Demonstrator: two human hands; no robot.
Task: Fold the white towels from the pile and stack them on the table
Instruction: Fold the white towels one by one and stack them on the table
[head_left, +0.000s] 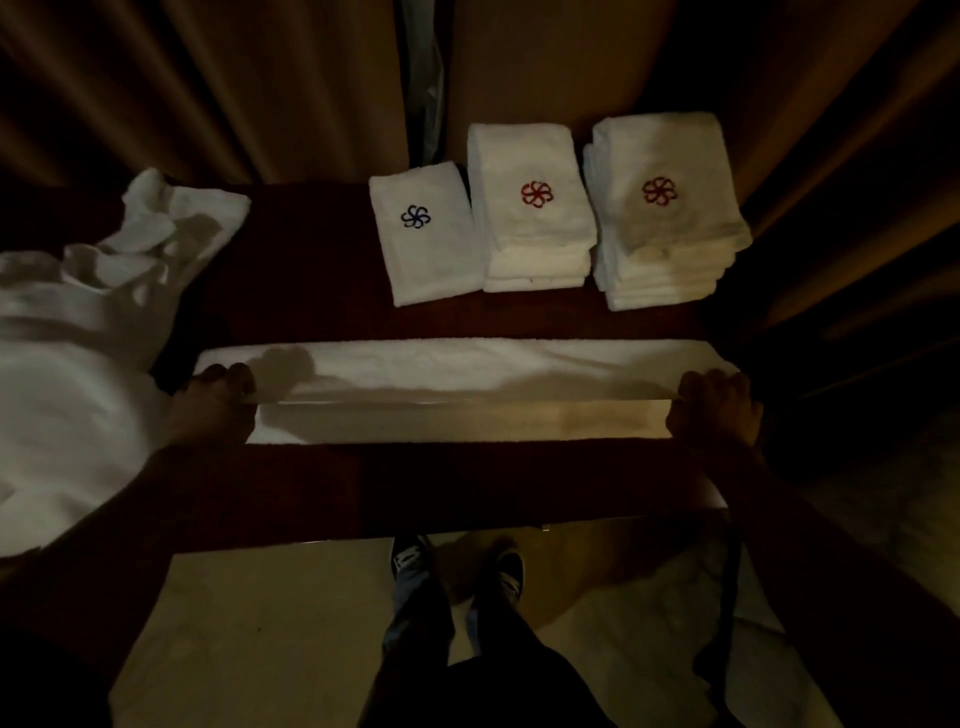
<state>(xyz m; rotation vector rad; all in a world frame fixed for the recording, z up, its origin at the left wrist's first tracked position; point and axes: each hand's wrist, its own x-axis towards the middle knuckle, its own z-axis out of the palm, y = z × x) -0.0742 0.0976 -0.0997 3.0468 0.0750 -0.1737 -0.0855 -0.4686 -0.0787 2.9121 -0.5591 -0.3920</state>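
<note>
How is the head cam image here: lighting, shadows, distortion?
Head view: dim warm light, the table near black. Head view: the left hand throws a soft shadow on the long towel that it and the right hand grip by the ends. Head view: wide-angle bending at the edges; slightly soft, yet the emblems on the folded stacks read clearly.

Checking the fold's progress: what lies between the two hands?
In the head view, a long white towel stretches from the left hand to the right hand, each gripping an end.

Dark table (467, 480) — towel (467, 366), stacks (535, 234), pile (78, 395)
</note>
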